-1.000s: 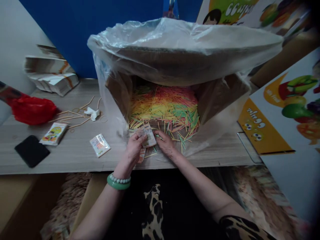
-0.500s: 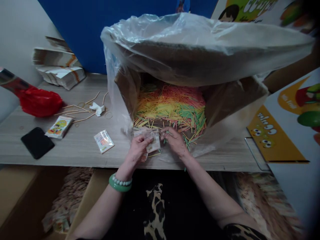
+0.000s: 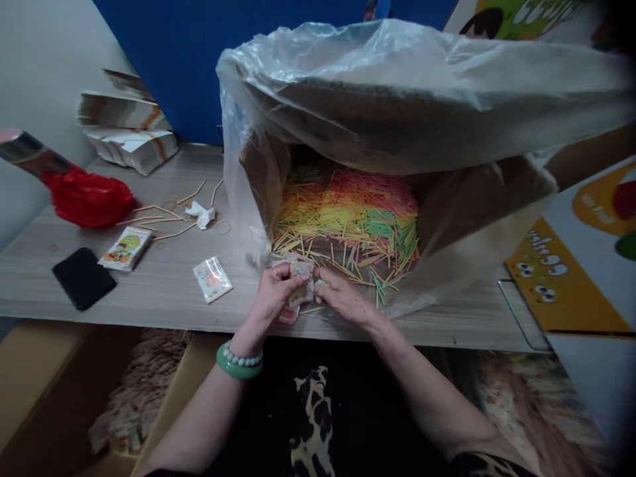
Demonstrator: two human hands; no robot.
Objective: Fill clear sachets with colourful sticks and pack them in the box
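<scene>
My left hand (image 3: 271,293) is closed on small printed sachets (image 3: 301,283), thumb on top, above the table's front edge. Close against their right side, my right hand (image 3: 345,298) pinches a few short coloured sticks, of which a greenish bit shows between the fingertips. Just beyond both hands, a cardboard box (image 3: 450,205) lies with its opening toward me. Inside it is a heap of thin pink, orange, yellow and green sticks (image 3: 342,205), some spilling forward. Clear plastic sheeting (image 3: 392,63) drapes over the box. Another sachet's striped edge (image 3: 288,315) shows beneath my left hand.
On the table's left are a single sachet (image 3: 212,279), a printed packet stack (image 3: 126,249), a black flat object (image 3: 84,278), rubber bands and a red plastic bag (image 3: 92,199). Paper stacks (image 3: 132,142) stand behind. An open carton (image 3: 30,377) of sachets sits below the edge.
My right hand has moved in with its sticks to the sachet's right edge. The left hand keeps hold of the sachets, and the whole view has shifted slightly.
</scene>
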